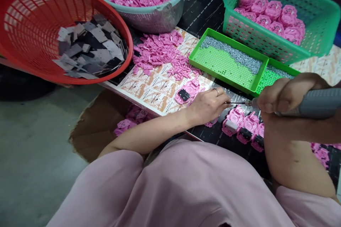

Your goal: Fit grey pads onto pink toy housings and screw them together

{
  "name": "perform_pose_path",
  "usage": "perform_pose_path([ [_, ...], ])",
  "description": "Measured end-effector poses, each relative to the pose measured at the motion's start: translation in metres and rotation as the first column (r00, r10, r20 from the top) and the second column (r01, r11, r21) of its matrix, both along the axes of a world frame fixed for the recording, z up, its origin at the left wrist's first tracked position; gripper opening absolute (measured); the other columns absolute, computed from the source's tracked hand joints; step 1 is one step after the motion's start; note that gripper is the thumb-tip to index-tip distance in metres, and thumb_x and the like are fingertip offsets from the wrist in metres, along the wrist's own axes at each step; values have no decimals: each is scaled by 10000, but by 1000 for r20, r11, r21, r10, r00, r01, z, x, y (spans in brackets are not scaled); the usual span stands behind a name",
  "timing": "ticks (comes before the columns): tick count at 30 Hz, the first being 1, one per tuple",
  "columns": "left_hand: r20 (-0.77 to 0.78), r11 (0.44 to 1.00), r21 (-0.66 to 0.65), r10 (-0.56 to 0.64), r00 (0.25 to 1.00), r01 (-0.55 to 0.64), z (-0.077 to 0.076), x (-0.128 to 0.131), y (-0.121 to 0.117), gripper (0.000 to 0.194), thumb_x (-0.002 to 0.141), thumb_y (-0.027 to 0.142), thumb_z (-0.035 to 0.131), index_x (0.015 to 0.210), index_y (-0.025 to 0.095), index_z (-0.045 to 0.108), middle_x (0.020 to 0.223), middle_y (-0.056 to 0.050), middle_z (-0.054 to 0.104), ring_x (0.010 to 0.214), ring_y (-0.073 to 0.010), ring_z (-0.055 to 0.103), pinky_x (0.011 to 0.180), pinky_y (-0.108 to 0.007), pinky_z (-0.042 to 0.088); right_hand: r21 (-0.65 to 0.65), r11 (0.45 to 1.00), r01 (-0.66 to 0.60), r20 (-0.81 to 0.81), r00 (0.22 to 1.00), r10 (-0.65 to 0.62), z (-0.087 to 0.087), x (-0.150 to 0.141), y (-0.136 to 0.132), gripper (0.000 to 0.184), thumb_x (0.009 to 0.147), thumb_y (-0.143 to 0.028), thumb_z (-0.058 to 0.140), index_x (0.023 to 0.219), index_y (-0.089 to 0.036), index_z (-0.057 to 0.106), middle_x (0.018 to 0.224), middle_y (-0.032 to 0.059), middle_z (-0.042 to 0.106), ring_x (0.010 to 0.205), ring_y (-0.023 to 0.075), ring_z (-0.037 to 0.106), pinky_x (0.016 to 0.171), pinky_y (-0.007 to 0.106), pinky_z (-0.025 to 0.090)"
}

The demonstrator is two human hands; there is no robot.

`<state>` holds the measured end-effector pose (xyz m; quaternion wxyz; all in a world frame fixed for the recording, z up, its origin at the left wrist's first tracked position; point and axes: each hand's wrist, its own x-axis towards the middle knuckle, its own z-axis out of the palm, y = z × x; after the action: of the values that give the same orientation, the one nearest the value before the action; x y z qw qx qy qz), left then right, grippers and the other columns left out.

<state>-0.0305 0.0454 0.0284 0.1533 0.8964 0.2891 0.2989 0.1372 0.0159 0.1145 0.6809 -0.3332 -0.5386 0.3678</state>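
Observation:
My right hand (289,94) is wrapped round a grey electric screwdriver (322,103). Its thin bit points left and meets the fingertips of my left hand (209,105). Those fingers are pinched together at the bit tip, and whatever is between them is too small to make out. Under the left hand, the edge of a pink plastic housing (211,123) peeks out, mostly hidden. Another pink housing with a black panel (188,91) lies just left of that hand. Below the bit stand several more pink housings (234,118) in a row, the first with a grey piece on it.
Bright green trays (226,79) of small screws sit beyond my hands. Loose pink parts (162,55) are heaped to their left. Around the back are a red basket (117,25) of grey plates, a pale blue basin (154,19) and a green basket (319,17) with pink pieces.

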Motion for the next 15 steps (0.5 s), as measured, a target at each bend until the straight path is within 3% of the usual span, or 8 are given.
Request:
perform_pose_path([
  [3,-92,997,76,13,996,-6,-1,1,-4,318,995,364,453,911,159,680,889,-47,668,825,-138,631,725,-247,494,134,991,-17,-75,997,27,-2,0,-6,380,760,-432,690,1110,-284,665,511,-60,529,356,130,445,293,286,414],
  [6,-167,983,183,18,986,13,0,3,-7,317,991,368,459,883,179,690,849,-34,668,817,-155,617,680,-263,469,86,996,12,-103,995,-4,1,-2,-13,354,732,-417,734,1056,-276,706,505,-51,523,350,123,428,278,294,414],
  [10,-200,961,271,3,980,52,2,9,-10,321,981,381,479,846,171,681,826,-42,663,798,-164,600,633,-270,429,40,994,97,-145,985,-90,3,-6,-22,323,672,-422,791,980,-343,733,766,-53,616,325,69,357,239,315,375],
  [15,-188,933,343,-46,981,109,3,15,-12,322,984,347,475,792,164,658,781,-43,657,762,-172,586,591,-281,389,51,994,101,-109,989,-95,2,-4,-29,269,721,-434,758,982,-380,721,857,-38,631,331,63,352,242,297,354],
])
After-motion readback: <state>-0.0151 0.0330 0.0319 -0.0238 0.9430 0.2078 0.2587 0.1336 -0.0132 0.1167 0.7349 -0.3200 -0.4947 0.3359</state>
